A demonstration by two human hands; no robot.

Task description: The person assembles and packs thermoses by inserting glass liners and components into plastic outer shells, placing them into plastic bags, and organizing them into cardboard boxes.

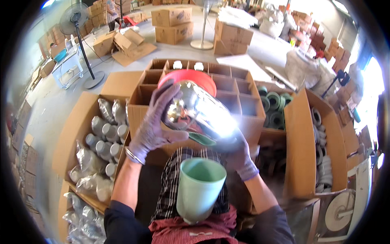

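I hold a shiny, mirror-like glass flask liner (193, 107) tilted in front of me, between both gloved hands. My left hand (152, 122) grips its upper left end, with thumb and fingers round it. At its lower right end is my right hand (239, 156), blurred and partly lost in glare, its fingers mostly hidden. Beneath the liner's near edge shows a bit of green (202, 139), perhaps a reflection. A mint-green flask casing (199, 189) stands open end up on my lap, touched by neither hand. Just beyond the liner lies a red bowl-like piece (193, 79).
A divided carton (239, 73) stands ahead, two white-topped items in its far cells. At left, a carton (91, 112) holds wrapped grey-white cylinders. Green rings (274, 101) and a carton of grey rings (300, 142) are at right. A fan (77, 24) stands far left.
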